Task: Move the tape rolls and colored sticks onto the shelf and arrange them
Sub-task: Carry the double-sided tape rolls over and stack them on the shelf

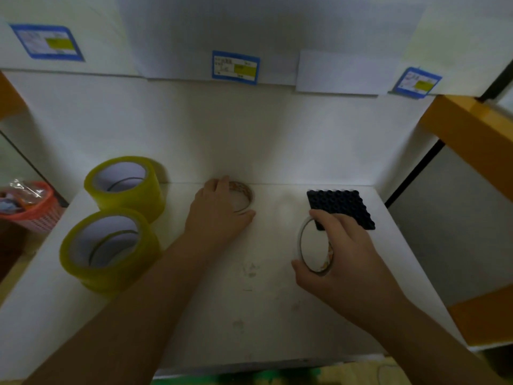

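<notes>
Right hand (344, 254) holds thin roll (316, 245), seemingly tilted.

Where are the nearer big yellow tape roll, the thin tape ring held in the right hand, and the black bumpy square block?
nearer big yellow tape roll (72, 269): head view, on its outer yellow side wall.
thin tape ring (300, 237): head view, on its left rim.
black bumpy square block (337, 201): head view, on its studded top.

yellow tape rolls (116, 218) crowd left, shelf (249, 301) front bare
</notes>
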Tool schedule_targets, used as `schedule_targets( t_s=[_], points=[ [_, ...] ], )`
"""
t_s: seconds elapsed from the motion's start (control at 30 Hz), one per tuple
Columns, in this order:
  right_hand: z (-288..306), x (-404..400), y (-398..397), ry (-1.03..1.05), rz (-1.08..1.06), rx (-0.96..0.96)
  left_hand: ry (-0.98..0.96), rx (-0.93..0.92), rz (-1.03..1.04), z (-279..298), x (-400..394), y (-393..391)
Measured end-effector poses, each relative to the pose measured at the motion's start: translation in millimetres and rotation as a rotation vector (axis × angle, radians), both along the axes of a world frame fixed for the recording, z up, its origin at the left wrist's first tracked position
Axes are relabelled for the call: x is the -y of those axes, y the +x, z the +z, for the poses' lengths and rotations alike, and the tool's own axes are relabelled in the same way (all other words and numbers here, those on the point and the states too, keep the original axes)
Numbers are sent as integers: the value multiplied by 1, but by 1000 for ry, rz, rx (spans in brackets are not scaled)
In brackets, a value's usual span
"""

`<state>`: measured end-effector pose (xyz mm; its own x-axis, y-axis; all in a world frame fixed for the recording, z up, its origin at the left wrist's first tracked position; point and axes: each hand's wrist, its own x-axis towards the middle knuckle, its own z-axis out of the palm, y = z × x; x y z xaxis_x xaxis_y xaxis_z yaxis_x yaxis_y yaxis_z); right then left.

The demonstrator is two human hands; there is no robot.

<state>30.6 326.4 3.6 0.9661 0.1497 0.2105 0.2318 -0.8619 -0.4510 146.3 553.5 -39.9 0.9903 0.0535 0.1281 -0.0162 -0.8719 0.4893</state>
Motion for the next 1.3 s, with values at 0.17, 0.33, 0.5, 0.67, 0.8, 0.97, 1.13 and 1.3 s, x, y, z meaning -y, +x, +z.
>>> schedule_targets(
  t_s=[0.17, 0.33, 0.5, 0.67, 0.8, 0.97, 1.13, 1.3],
  points=[
    [5, -3, 12, -12, -3, 27, 13, 34, 18, -2, 1, 0],
    [9, -3, 22, -5, -14, 21, 58, 51, 11, -2, 5, -3],
    [11, -10, 34, -2, -3, 5, 112, 55, 5, -2, 9, -6],
    [16, -24, 60, -36, 33, -37, 17, 28, -12, -5, 2, -14],
    [22, -48, 86, -51, 94, -89, -62, 60, 61, -11, -8, -26],
    [22, -79, 122, -148, 203, -160, 6, 52, -26, -6, -13, -49],
    [16, -100, 139, -187, 248, -189, 67, 37, -33, -4, -22, -62],
    [10, -111, 143, -273, 269, -267, 108, 62, -60, -6, -30, -70]
  ],
)
